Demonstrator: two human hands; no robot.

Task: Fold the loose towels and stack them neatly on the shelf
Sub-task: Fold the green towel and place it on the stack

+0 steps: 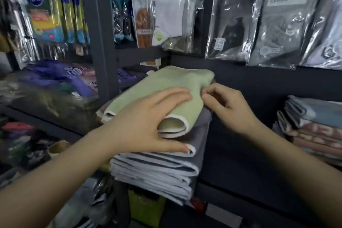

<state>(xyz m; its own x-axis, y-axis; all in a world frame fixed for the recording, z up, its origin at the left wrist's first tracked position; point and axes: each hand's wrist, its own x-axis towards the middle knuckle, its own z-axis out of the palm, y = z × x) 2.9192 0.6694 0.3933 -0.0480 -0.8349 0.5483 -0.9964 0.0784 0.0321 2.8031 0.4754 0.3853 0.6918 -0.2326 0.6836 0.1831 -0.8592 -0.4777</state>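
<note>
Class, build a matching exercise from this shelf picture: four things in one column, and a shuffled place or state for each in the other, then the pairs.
Things
1. green towel
2. grey towels
3. left hand
4. right hand

Places or states
A. pinches the green towel's right edge
B. stacked under the green towel
C. folded, on top of the pile
D. rests flat on the green towel, thumb at its near end

Pairs: 1-C, 2-B, 3-D, 4-A

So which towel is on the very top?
The light green folded towel tops the stack; the folded towels beneath it are grey with white edges.
</note>
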